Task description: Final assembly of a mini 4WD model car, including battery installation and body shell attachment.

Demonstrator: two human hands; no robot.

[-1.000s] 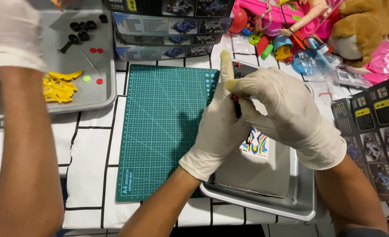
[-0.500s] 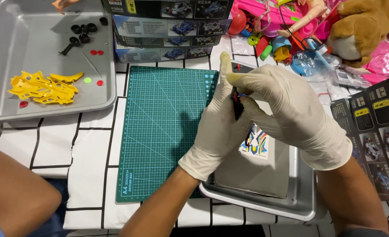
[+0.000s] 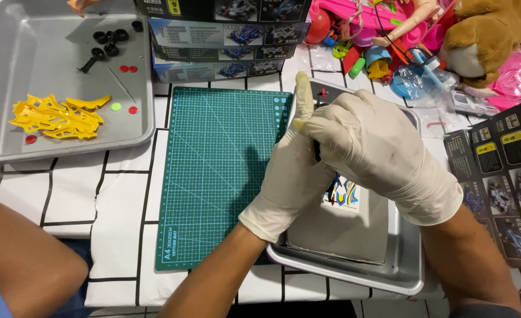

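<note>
Green gridded cutting mat (image 3: 213,171), yellow plastic parts (image 3: 57,116), white gloves (image 3: 378,147).

Pinching a small dark part (image 3: 316,150) between gloved left hand (image 3: 293,176) and right hand (image 3: 378,153), hovering over a metal tray (image 3: 354,274) at frame centre; lying at left, a green cutting mat (image 3: 213,176); sitting upper left, yellow pieces (image 3: 54,118).

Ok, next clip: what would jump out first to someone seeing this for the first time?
Two white-gloved hands, left hand and right hand, are clasped together over a metal tray at centre right, pinching a small dark part that is mostly hidden. Beside them lies a green cutting mat. At upper left, bright yellow plastic parts sit in a second grey tray.
</note>
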